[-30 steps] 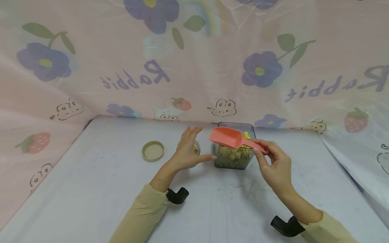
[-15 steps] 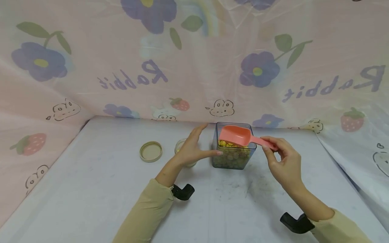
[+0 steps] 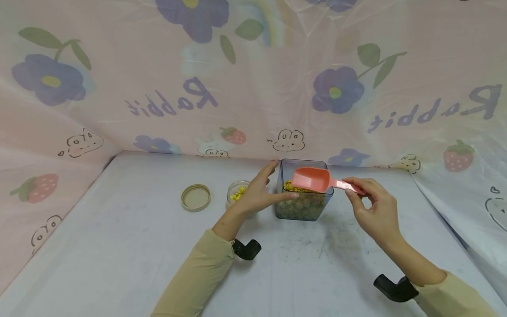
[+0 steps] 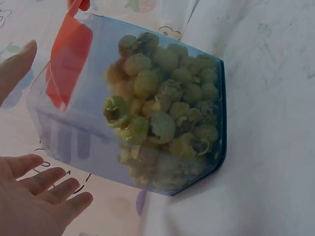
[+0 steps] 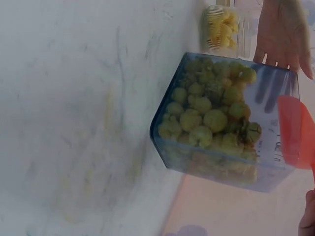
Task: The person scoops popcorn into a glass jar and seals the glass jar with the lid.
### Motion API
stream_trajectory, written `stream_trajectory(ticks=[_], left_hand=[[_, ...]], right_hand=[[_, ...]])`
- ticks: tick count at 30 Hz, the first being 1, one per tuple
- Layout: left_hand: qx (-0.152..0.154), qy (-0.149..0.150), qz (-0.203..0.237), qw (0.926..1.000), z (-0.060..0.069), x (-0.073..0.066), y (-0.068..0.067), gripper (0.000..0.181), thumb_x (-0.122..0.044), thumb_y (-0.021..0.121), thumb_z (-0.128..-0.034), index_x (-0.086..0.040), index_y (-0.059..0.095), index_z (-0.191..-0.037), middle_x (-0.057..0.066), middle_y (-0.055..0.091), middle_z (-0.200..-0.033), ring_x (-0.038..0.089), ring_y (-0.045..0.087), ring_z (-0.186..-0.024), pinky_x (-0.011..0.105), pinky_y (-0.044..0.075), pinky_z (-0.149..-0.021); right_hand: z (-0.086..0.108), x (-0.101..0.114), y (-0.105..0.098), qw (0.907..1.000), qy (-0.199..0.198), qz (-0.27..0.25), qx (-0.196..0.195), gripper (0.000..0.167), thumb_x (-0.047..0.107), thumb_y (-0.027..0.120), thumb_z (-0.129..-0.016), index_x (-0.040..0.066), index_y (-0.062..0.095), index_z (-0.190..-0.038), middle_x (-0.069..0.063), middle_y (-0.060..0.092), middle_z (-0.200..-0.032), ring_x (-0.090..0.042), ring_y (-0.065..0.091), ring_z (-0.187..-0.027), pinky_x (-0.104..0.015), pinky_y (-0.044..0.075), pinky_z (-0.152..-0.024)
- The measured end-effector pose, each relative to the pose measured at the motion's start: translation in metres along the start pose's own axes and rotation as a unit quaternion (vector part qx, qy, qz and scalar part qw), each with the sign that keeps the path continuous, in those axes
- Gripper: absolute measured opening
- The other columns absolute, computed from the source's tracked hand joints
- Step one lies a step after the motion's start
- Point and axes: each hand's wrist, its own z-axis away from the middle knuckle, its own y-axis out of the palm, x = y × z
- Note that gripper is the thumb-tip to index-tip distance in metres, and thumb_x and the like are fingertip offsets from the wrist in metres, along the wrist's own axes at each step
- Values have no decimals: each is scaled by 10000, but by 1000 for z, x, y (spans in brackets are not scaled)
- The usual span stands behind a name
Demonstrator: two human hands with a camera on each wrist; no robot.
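Right hand (image 3: 376, 213) to the right of the box (image 3: 288, 167), thumb and fingers pinching the handle of a pink scoop (image 3: 310, 179). Scoop bowl tilted at the open top of the box, above the popcorn (image 5: 202, 120) inside and apart from it. Left hand (image 3: 255, 196) just beside the box on its left, thumb and fingers spread wide, thumb along the near side; contact with the wall hard to tell. Box upright on the white table (image 3: 119, 255). Left of the box, partly behind the left hand, a clear jar (image 3: 231, 188) with yellow pieces (image 3: 237, 194) inside. Farther left of the box, past the jar, a round lid (image 3: 196, 198) flat on the table. Behind the box, a pink printed curtain (image 3: 269, 88).
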Motion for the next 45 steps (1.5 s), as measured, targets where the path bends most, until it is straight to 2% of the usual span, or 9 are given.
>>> stream_trajectory(ticks=[5,9,18,26,34,45], left_hand=[[80,9,428,9991,-4,2,2,993,-334,789,-785,-269,153,-1545,-33,213,-1589,250,252,-1449,422,298,-1149],[115,20,591,9982,-6,2,3,994,-302,790,-788,-253,149,-1546,-27,196,-1595,235,228,-1458,413,282,-1159],[91,-62,647,9978,-8,-1,6,1017,-273,806,-771,-251,150,-1547,-10,191,-1598,224,238,-1452,407,280,-1160],[95,-97,728,9973,-12,3,8,1001,-249,794,-788,-232,144,-1549,6,228,-1586,193,261,-1445,410,324,-1137],[122,-86,974,9951,-12,3,9,996,-223,796,-789,-256,152,-1548,-12,223,-1586,209,272,-1440,402,428,-1059],[111,-148,980,9950,-12,5,11,954,-242,780,-810,-300,168,-1539,-20,226,-1586,236,275,-1439,409,419,-1067]], right_hand=[[-3,0,-3,9993,-112,341,127,250,-76,669,-810,12,719,-1038,-59,616,-832,48,439,-717,-86,342,-632],[-6,-2,-5,9981,-184,526,248,242,-69,680,-805,7,716,-1032,-66,617,-828,70,429,-720,-97,331,-628],[-15,-3,-14,9936,-336,839,675,228,-54,674,-812,17,712,-1025,-73,633,-842,58,416,-710,-141,322,-591],[-27,4,-18,9827,-690,1300,1124,205,-61,689,-793,-1,704,-989,-91,648,-848,-22,424,-677,-175,340,-543],[-42,11,-23,9691,-918,1525,1706,210,-62,696,-781,-11,713,-984,-39,597,-780,-80,420,-632,-211,347,-524],[-57,14,-26,9523,-1003,1698,2327,200,-70,682,-783,-55,696,-982,-114,635,-841,-147,449,-639,-241,356,-520]])
